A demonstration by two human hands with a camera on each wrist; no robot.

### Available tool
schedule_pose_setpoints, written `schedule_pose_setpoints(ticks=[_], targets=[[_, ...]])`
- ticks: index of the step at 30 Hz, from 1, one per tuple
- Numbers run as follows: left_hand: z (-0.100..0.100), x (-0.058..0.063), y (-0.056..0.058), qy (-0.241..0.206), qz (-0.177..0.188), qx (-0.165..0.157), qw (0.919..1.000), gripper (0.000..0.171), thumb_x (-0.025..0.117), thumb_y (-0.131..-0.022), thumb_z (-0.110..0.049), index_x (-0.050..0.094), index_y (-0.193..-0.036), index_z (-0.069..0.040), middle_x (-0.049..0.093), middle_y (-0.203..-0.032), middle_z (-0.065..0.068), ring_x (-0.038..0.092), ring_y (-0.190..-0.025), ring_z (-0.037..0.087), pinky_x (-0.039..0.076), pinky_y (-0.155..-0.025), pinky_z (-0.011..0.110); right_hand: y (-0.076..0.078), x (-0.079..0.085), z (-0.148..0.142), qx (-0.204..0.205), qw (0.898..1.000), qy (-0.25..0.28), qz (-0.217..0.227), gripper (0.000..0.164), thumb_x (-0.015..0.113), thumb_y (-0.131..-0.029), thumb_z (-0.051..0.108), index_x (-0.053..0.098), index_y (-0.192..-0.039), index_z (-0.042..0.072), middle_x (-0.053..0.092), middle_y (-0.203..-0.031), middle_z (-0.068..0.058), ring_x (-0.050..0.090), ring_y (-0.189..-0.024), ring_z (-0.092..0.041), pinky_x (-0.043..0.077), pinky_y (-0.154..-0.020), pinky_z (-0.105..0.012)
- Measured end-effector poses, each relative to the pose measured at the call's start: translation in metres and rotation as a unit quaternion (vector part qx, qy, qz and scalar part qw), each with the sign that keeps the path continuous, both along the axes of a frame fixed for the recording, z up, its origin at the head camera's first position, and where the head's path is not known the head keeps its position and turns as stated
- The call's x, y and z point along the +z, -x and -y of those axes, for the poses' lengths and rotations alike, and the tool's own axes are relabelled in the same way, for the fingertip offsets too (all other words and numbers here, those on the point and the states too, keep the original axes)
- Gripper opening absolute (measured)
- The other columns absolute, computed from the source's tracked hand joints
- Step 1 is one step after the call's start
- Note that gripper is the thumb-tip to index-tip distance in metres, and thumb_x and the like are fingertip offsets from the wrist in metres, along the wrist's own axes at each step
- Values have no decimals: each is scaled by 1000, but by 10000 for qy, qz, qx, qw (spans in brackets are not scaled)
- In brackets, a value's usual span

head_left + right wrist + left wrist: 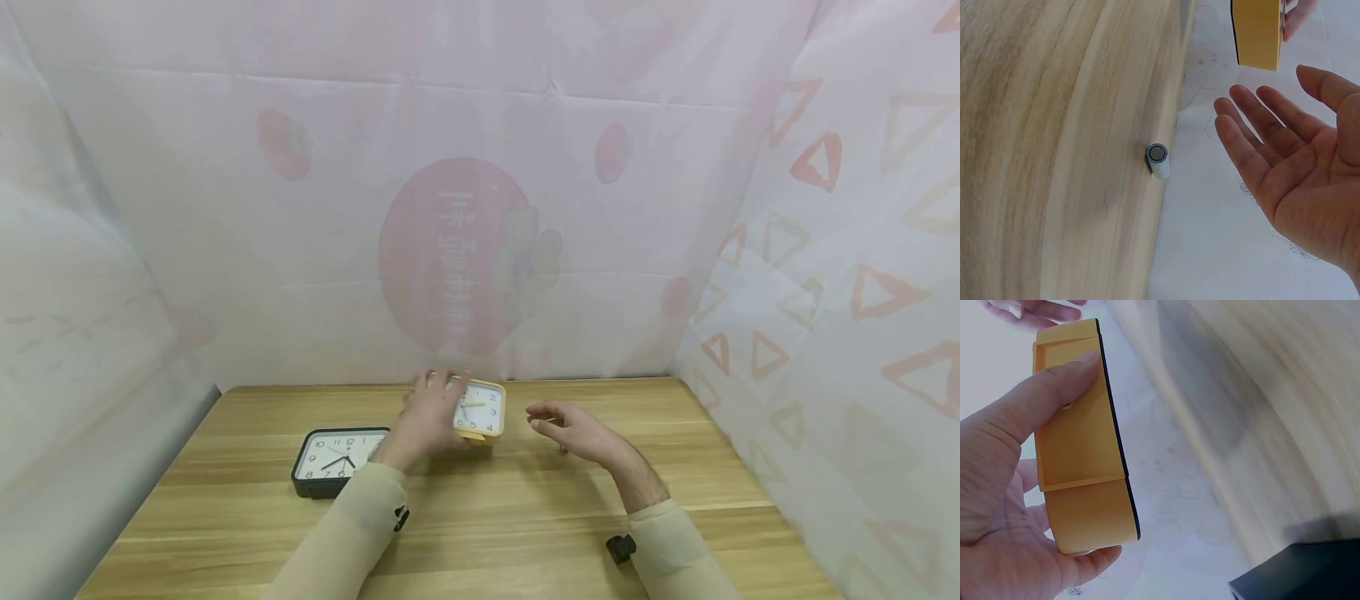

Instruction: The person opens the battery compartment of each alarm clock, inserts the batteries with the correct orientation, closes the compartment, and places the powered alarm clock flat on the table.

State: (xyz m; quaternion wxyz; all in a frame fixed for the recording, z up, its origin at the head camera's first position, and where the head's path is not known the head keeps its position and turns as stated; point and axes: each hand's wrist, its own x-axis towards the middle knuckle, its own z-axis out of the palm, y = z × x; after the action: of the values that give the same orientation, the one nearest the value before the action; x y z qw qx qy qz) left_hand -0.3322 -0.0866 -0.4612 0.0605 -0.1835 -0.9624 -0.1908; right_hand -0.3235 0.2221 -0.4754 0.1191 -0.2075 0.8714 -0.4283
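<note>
A yellow-framed clock (483, 408) with a white dial is in my left hand (433, 417), held off the table. In the left wrist view, the thumb (1054, 387) lies along the clock's yellow side (1082, 444), with other fingers behind it. My right hand (577, 429) is apart from the clock, to its right, palm turned toward it and fingers relaxed, holding nothing. Beneath the right hand, a small battery (1157, 159) lies on the wooden table; the head view mostly hides it.
A black-framed clock (341, 458) lies face up on the table (480, 533), left of my left forearm, which covers its right part. Behind the table hangs a pale printed cloth wall (330, 250); another stands at the right (810, 350).
</note>
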Motion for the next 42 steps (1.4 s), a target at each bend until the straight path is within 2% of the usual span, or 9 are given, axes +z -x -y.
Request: schedule_pose_setpoints(ticks=[3,10,13,19,22,27,34,38,42], targets=[[-3,2,-7,20,-143,-119,9998,129,117,-70,-30,49,-179,-13,49,-179,25,38,-169,58,44,-131,85,0,0,1,-47,10000,32,28,49,60,-125,30,64,-163,0,68,-164,-29,67,-151,-50,66,-97,-56],[-13,6,-24,334,-283,-268,9987,127,117,-72,-30,50,-179,-14,49,-182,21,39,-169,59,47,-128,86,-1,0,2,-227,9997,32,27,53,59,-125,38,64,-165,3,70,-165,-23,67,-154,-48,63,-118,-63],[-17,5,-29,410,-330,-352,9980,125,116,-73,-33,51,-178,-13,50,-181,22,40,-168,58,52,-125,83,-2,1,3,-255,9996,95,69,57,58,-125,41,62,-167,3,68,-167,-23,68,-152,-48,64,-116,-66],[-25,2,-39,520,-446,-518,9963,123,116,-73,-38,54,-177,-15,53,-179,21,42,-168,55,53,-128,77,-3,1,5,-55,9998,204,66,55,54,-127,37,60,-166,-2,67,-165,-29,69,-150,-51,66,-116,-65],[-30,1,-44,545,-480,-589,9956,121,116,-74,-35,54,-176,-16,55,-178,20,43,-167,55,52,-130,76,-4,1,6,92,9996,232,97,56,50,-128,35,58,-167,-4,68,-162,-29,68,-150,-51,65,-119,-61],[-35,2,-50,584,-498,-702,9946,119,115,-74,-30,55,-175,-14,55,-177,20,44,-167,55,51,-131,76,-3,-1,8,286,9987,368,210,57,45,-130,33,55,-167,-9,69,-159,-30,70,-149,-46,62,-123,-63],[-39,1,-54,749,-649,-826,9916,115,115,-75,-26,58,-174,-15,57,-175,17,44,-168,53,56,-126,76,0,-3,10,469,9974,474,288,50,45,-130,29,65,-154,-11,79,-132,-21,79,-119,-20,70,-112,-50],[-39,-1,-54,842,-783,-871,9895,113,114,-75,-23,59,-173,-16,58,-173,16,45,-167,52,58,-123,74,1,-4,12,421,9973,505,334,46,46,-129,24,69,-148,-11,79,-127,-20,79,-112,-17,71,-107,-45],[-38,-2,-52,893,-852,-904,9882,113,114,-75,-24,58,-174,-17,58,-173,16,45,-167,52,60,-123,72,0,-3,12,289,9982,453,262,44,47,-129,20,68,-150,-12,80,-129,-22,80,-114,-19,72,-107,-46]])
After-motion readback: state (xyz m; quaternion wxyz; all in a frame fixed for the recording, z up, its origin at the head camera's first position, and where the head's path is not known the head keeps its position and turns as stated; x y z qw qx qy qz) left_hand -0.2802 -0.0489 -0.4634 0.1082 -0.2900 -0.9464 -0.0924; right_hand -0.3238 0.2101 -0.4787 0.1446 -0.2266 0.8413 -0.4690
